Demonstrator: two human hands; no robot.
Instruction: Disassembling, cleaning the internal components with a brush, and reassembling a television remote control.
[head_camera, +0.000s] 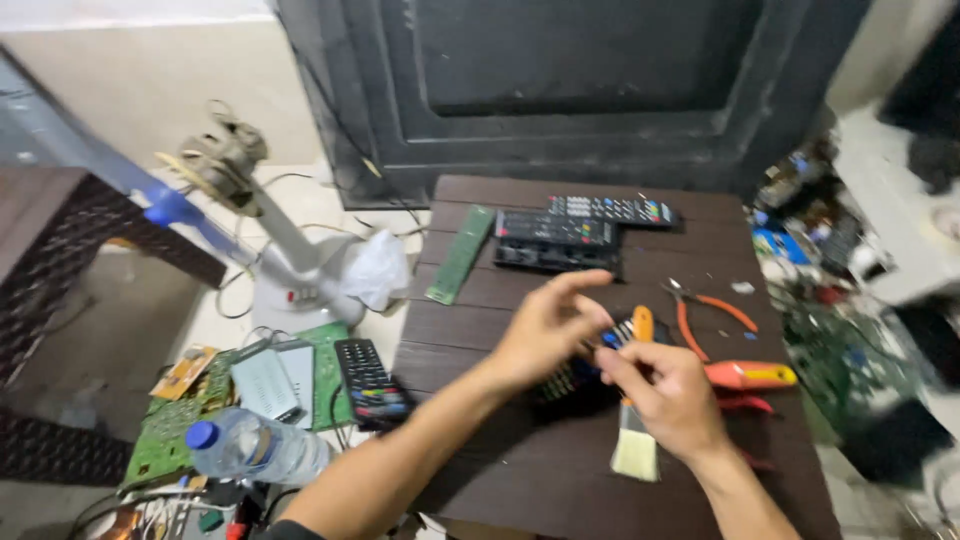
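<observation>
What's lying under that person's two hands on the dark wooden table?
Under the left hand and right hand lies a dark remote control, mostly covered. A paintbrush with pale bristles pokes out below the right hand. What the fingers pinch between them is hidden on the table.

Dark slatted wood surface (560, 480), matt; black plastic remote (556, 229), dull; pliers (700, 315) with orange grips, probably rubbery; paintbrush (636, 440) with pale bristles; clear plastic bottle (255, 447), glossy.
</observation>
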